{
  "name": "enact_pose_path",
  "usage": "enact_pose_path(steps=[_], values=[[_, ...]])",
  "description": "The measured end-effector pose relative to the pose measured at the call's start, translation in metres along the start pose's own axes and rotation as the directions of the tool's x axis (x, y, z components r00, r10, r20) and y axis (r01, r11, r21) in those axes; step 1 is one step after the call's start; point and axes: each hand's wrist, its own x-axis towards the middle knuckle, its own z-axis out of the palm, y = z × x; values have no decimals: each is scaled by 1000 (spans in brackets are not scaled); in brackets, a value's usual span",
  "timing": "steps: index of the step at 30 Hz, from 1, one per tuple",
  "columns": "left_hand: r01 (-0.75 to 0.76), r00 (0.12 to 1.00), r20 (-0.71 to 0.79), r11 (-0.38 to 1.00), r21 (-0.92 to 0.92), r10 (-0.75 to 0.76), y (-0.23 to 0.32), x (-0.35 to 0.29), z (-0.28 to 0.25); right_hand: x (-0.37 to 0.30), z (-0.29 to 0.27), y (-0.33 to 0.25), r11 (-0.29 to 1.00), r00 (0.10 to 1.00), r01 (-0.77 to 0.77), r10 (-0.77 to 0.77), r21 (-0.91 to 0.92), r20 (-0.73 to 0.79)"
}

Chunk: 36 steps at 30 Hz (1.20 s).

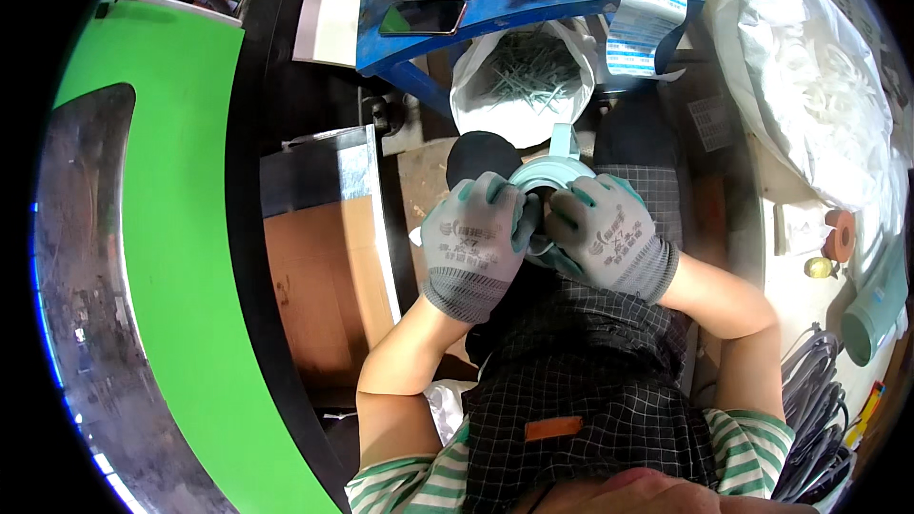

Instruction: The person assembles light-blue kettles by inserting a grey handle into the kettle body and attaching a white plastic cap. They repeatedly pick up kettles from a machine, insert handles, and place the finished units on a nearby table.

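Note:
A pale teal plastic jug (552, 169) with a square-looking handle at its far side sits between my hands, over my lap. My left hand (473, 238), in a grey and green work glove, is closed on the jug's near left rim. Gloved the same way, my right hand (606, 236) closes on its near right side, the fingers curled inward. The two hands almost meet, and they hide most of the jug's near part. I cannot make out whether a small tool or scrap is between the fingertips.
Beyond the jug stands a white sack (519, 119) of thin plastic scraps. Behind it, a blue bench (524, 5) carries a phone (422, 17). To the left are a cardboard box (319, 266) and green machine panel (186, 181); at right, a large white bag (800, 67) and brown tape roll (839, 235).

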Motion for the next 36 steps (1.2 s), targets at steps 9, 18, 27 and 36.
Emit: enact_pose_path(steps=[9,18,27,36], values=[[178,979,142,954,-240,-147,-14,3,9,2,7,-3,1000,999,-20,20,-6,-50],[125,991,85,961,-245,-107,-10,2,8,1,7,-4,999,999,-42,41,32,10],[-3,988,135,875,-483,78,-22,31,0,-14,-7,31,793,886,1,282,609,-368],[117,959,259,671,-732,115,-40,42,15,-61,101,300,140,333,-252,942,957,-50]])
